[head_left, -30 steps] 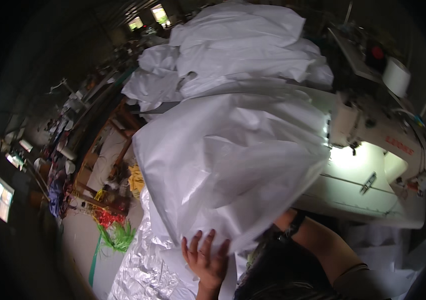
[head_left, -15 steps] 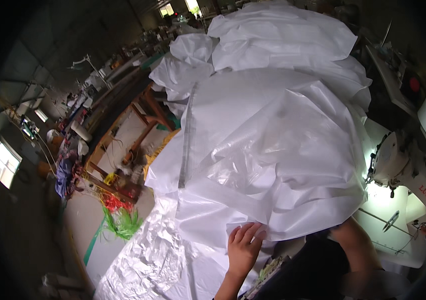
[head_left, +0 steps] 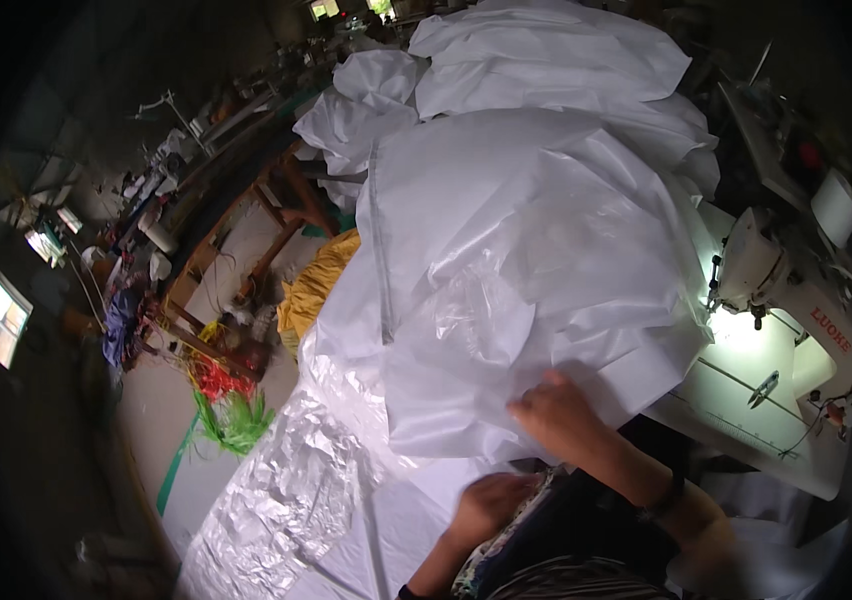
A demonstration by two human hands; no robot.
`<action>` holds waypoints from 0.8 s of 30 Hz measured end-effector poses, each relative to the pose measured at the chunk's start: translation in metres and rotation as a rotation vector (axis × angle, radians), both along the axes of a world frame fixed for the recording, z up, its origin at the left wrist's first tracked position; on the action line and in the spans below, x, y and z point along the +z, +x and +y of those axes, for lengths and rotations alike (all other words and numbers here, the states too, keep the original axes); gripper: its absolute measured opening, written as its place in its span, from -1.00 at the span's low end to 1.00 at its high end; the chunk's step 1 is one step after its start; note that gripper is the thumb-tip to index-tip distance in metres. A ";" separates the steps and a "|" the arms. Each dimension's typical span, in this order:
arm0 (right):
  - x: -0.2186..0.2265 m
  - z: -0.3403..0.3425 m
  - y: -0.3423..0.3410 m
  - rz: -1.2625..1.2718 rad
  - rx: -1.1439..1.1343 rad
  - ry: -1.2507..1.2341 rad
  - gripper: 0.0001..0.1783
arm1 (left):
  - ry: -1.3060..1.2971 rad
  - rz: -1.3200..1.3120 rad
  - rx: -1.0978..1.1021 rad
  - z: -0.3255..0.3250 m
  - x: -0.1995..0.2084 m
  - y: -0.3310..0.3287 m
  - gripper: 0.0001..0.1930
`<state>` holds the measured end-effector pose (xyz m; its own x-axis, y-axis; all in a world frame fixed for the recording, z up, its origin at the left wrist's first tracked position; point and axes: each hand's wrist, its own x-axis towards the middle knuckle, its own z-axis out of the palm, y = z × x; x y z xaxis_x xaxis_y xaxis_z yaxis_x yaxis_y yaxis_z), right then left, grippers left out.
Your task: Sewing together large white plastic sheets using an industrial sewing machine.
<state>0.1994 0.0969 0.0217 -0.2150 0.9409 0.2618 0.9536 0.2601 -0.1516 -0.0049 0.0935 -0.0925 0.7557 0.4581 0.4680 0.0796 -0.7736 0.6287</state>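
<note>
A large sheet of white woven plastic (head_left: pixel 486 200) lies in loose folds in front of me, with a grey seam strip down its left part. My right hand (head_left: pixel 558 418) is on its near part, fingers curled together and closed on a fold of the sheet. Lower down, close to my lap, my left hand (head_left: pixel 491 506) is beside the near edge of the white material. Its fingers are blurred and partly hidden, so their grip does not show. To the right stands a white sewing machine (head_left: pixel 796 290) with its lamp lit over the bed.
More white sheeting (head_left: pixel 556 50) is heaped at the far end. Crinkled silvery-white film (head_left: pixel 286 490) hangs at the near left. Beyond it are a yellow cloth (head_left: pixel 316 285), green plastic strands (head_left: pixel 236 422) on the floor and a wooden-legged table (head_left: pixel 296 195). A white cone (head_left: pixel 836 208) stands at right.
My right hand has come out from the right onto the sheet's near part. My left hand has dropped back toward my lap. The sheet's near edge has shifted and folded, and the view has moved slightly.
</note>
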 end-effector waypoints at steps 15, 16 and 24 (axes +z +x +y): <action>-0.062 -0.139 0.007 0.210 0.336 0.069 -0.93 | -0.889 0.272 0.326 0.076 -0.014 -0.028 -0.45; -0.064 -0.145 0.010 0.187 0.347 0.010 -0.92 | -0.961 0.125 0.464 0.080 -0.019 -0.020 -0.58; -0.098 -0.287 0.087 0.194 -0.240 0.184 -0.83 | -1.004 -0.907 0.948 0.263 0.002 -0.136 -0.37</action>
<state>0.2863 -0.1906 -0.0763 0.0765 0.8918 0.4458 0.9490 0.0721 -0.3070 -0.1412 0.3562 -0.0900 -0.2888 0.9410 -0.1763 -0.3928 0.0515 0.9182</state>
